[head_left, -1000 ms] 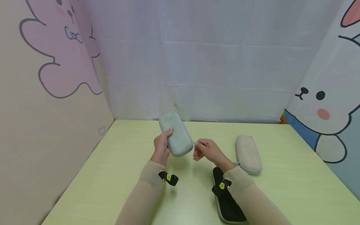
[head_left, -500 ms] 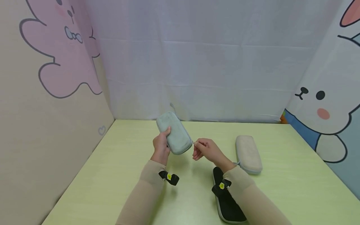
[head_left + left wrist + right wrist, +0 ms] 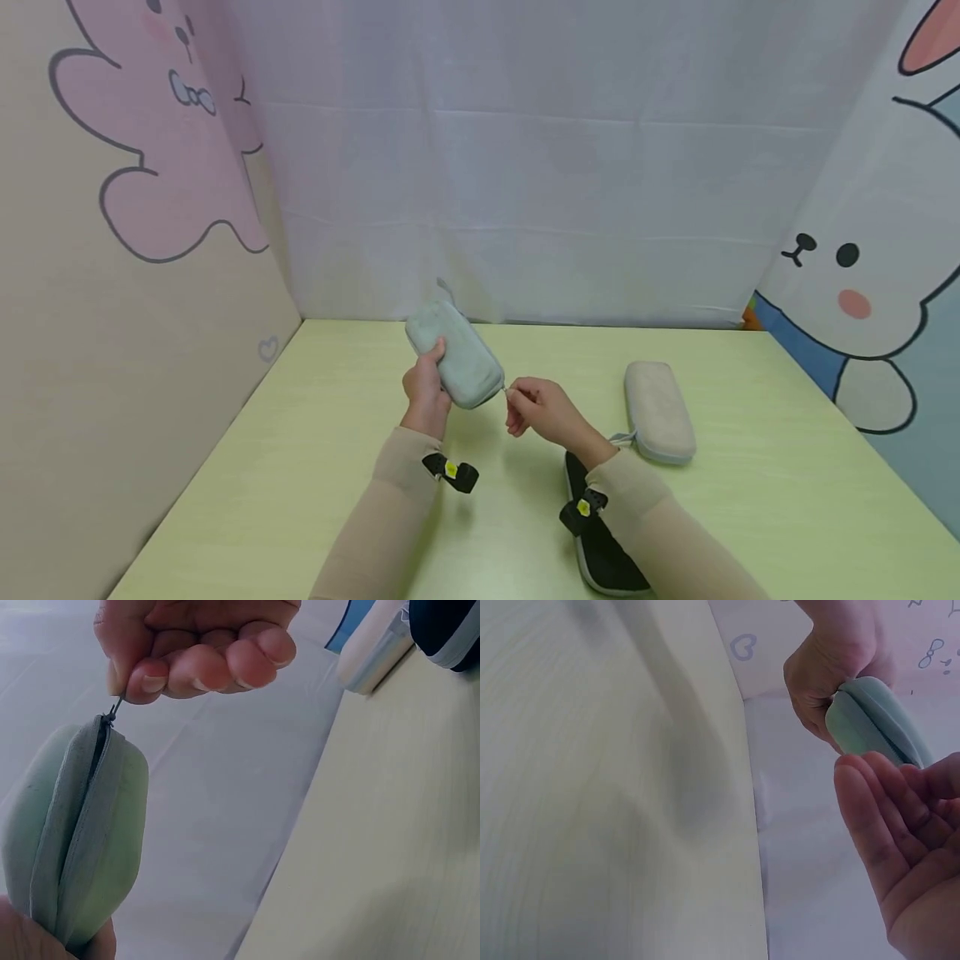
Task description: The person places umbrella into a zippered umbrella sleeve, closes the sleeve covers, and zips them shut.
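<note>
A pale mint-green zip case [image 3: 459, 354] is held up above the table in my left hand [image 3: 427, 387], thumb across its front face. My right hand [image 3: 546, 410] pinches the small zipper pull [image 3: 116, 707] at the case's lower right corner between thumb and index finger. In the left wrist view, the zip seam [image 3: 84, 802] runs down the case's side with a dark slit near the pull. The right wrist view has the case [image 3: 874, 724] between both hands, the seam facing that camera. A thin strap loop [image 3: 444, 287] sticks up from its upper end.
A beige case [image 3: 660, 410] with a grey-blue edge and a strap lies on the table [image 3: 262, 500] at right. Under my right forearm lies a black item with a light rim [image 3: 611, 558], partly hidden. A white cloth [image 3: 525, 167] hangs behind the table.
The case has shifted a little to the left and tilted further, and its strap loop moved left too. My right hand moved slightly left with it, still pinching the zipper pull.
</note>
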Tool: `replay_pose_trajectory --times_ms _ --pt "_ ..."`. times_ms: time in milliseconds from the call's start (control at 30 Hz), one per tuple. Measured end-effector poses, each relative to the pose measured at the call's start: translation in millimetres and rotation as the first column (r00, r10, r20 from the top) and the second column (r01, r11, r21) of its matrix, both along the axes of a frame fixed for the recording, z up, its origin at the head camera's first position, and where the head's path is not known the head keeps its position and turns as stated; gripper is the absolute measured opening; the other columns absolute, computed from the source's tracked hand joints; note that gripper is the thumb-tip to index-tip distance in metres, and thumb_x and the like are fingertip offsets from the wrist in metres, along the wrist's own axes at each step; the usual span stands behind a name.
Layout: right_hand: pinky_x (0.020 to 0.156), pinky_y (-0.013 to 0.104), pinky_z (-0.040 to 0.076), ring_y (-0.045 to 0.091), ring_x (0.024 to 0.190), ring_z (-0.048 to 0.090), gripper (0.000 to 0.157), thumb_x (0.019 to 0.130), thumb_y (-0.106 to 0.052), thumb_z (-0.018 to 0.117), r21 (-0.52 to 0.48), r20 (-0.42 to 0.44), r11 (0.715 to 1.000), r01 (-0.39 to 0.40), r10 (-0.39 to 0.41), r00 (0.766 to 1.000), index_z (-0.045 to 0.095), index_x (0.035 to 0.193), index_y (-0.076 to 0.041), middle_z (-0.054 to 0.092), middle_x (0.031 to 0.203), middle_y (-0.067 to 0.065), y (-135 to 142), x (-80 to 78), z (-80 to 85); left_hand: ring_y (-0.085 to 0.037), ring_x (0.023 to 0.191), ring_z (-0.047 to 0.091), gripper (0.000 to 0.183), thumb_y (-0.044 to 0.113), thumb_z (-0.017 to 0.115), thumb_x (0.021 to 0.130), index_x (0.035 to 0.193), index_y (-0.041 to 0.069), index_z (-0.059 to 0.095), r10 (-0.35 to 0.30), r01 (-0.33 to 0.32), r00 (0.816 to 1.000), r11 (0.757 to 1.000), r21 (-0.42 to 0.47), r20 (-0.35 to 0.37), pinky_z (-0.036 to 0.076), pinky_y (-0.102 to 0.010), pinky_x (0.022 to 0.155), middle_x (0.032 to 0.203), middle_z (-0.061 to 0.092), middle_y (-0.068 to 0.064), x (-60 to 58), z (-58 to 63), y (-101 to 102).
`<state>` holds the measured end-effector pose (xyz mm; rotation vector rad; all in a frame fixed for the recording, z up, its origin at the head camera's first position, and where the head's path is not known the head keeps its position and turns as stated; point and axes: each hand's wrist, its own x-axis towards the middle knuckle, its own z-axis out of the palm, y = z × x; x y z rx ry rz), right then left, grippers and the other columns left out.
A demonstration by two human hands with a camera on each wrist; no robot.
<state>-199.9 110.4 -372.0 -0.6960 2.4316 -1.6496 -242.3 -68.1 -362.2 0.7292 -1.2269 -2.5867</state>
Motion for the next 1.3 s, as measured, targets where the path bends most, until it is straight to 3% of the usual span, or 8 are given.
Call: replay_pose_trajectory --times_ms 167,333,433,600,867,1300 --pt "0.059 0.037 0.055 0.023 0.059 0.064 0.026 0.097 -0.010 0.044 -0.100 0.084 0.993 0.061 -0.052 0.995 0.055 0.078 0.004 0.061 0.067 0.010 5.9 -7.2 0.4 -0.026 0.115 0.048 0.060 0.016 0.068 0.085 0.132 -0.004 0.038 -0.117 0.120 0.992 0.991 0.055 -0.054 0.038 -0.036 0.097 0.128 0.048 -0.016 -0.3 -1.3 -4.2" --pt "0.061 0.037 0.055 0.021 0.059 0.064 0.025 0.098 -0.008 0.043 -0.204 0.170 0.965 0.165 -0.131 0.977 0.055 0.080 0.006 0.060 0.067 0.011 20.2 -17.0 4.9 -0.024 0.107 0.054 0.056 0.008 0.065 0.084 0.132 -0.002 0.036 -0.280 0.286 0.953 0.957 0.044 -0.117 0.045 -0.031 0.087 0.124 0.048 -0.016 -0.5 -4.5 -9.1" --pt "0.062 0.036 0.055 0.019 0.059 0.063 0.024 0.098 -0.007 0.042 -0.225 0.168 0.956 0.190 -0.154 0.974 0.054 0.083 0.007 0.059 0.067 0.010 28.1 -20.9 9.4 -0.021 0.097 0.059 0.053 0.006 0.065 0.085 0.129 -0.003 0.039 -0.326 0.331 0.939 0.943 0.025 -0.111 0.050 -0.029 0.079 0.118 0.051 -0.016 -0.4 -6.4 -7.5" --pt "0.063 0.036 0.055 0.019 0.061 0.064 0.025 0.098 -0.009 0.042 -0.222 0.154 0.958 0.179 -0.147 0.977 0.052 0.085 0.009 0.059 0.068 0.010 31.0 -23.6 13.5 -0.018 0.086 0.062 0.051 0.010 0.068 0.084 0.125 -0.004 0.043 -0.282 0.285 0.956 0.958 0.034 -0.088 0.052 -0.027 0.073 0.111 0.055 -0.015 -1.2 -8.7 -1.0" --pt "0.064 0.038 0.055 0.022 0.060 0.064 0.026 0.098 -0.007 0.042 -0.198 0.179 0.969 0.150 -0.114 0.977 0.054 0.082 0.010 0.061 0.068 0.012 25.3 -20.9 5.4 -0.022 0.092 0.060 0.055 0.007 0.072 0.079 0.124 -0.004 0.043 -0.127 0.132 0.991 0.984 0.121 -0.045 0.052 -0.029 0.076 0.113 0.053 -0.016 -4.5 -8.9 6.3" --pt "0.064 0.038 0.055 0.024 0.062 0.065 0.027 0.098 -0.008 0.042 -0.196 0.168 0.970 0.144 -0.111 0.979 0.054 0.082 0.010 0.062 0.069 0.013 20.1 -19.3 4.1 -0.020 0.088 0.060 0.049 0.003 0.072 0.078 0.119 -0.004 0.047 -0.021 0.030 0.998 0.986 0.167 -0.057 0.052 -0.031 0.077 0.109 0.056 -0.014 -5.9 -5.2 11.5"
